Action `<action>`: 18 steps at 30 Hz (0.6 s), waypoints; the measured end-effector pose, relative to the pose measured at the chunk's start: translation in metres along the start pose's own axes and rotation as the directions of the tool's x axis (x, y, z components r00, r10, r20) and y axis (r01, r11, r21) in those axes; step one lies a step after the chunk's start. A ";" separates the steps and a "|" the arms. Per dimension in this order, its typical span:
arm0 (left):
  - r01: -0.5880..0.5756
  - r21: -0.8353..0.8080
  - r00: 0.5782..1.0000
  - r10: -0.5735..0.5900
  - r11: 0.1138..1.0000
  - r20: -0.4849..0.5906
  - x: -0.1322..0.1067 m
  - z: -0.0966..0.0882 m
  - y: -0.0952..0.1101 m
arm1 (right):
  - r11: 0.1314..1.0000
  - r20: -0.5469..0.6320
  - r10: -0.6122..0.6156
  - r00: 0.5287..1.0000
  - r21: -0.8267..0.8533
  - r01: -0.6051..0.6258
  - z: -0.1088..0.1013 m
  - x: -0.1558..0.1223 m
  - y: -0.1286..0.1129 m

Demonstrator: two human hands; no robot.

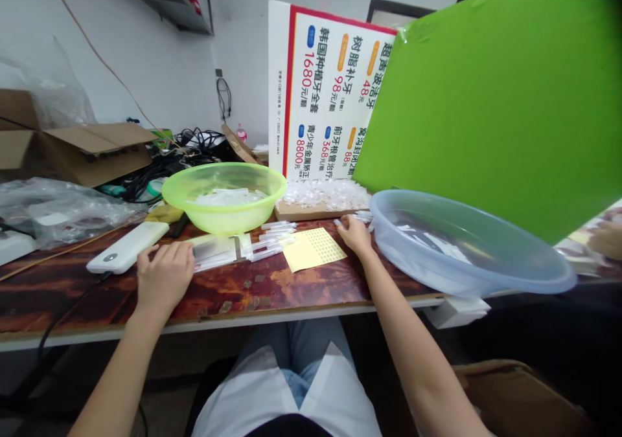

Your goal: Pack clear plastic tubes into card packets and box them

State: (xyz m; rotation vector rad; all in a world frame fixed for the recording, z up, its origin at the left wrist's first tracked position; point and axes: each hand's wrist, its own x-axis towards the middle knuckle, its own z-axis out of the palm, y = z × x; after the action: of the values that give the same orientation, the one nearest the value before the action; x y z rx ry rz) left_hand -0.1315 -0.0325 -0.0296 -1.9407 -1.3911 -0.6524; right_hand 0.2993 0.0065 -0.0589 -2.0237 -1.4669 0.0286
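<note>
My left hand (164,274) rests on the table with its fingers bent over, at the left end of a flat stack of clear-and-white packets (216,252); its fingertips and anything under them are hidden. My right hand (354,235) pinches a small clear plastic piece (337,222), beside several similar pieces (363,215) next to the blue basin. Between my hands lie a yellow sheet of small round stickers (315,249) and a row of slim clear plastic tubes (272,239).
A yellow-green basin (223,215) holds white pieces, and a blue basin (413,256) stands right. Behind are a cardboard tray (311,212) of small clear pieces and a green board (486,100). A white power bank (129,248) lies left. Another person's hand (607,235) shows far right.
</note>
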 end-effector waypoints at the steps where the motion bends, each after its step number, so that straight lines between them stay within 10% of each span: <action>1: 0.013 0.009 1.000 -0.013 1.000 -0.029 -0.002 -0.002 0.000 | 0.998 0.004 -0.051 0.999 0.035 0.051 -0.002 -0.004 -0.005; 7: 0.038 -0.005 0.994 -0.038 0.999 -0.106 -0.007 -0.005 -0.003 | 0.926 0.041 -0.364 0.931 0.122 0.356 -0.013 -0.040 -0.049; 18: 0.110 -0.109 0.978 -0.127 0.988 -0.165 -0.006 -0.006 0.001 | 0.682 0.251 -0.697 0.672 -0.058 0.729 0.007 -0.086 -0.135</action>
State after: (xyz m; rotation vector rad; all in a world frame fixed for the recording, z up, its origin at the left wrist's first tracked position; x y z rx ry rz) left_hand -0.1324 -0.0409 -0.0303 -1.8382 -1.3972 -0.9391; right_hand 0.1495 -0.0405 -0.0260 -1.4324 -2.3864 -0.2149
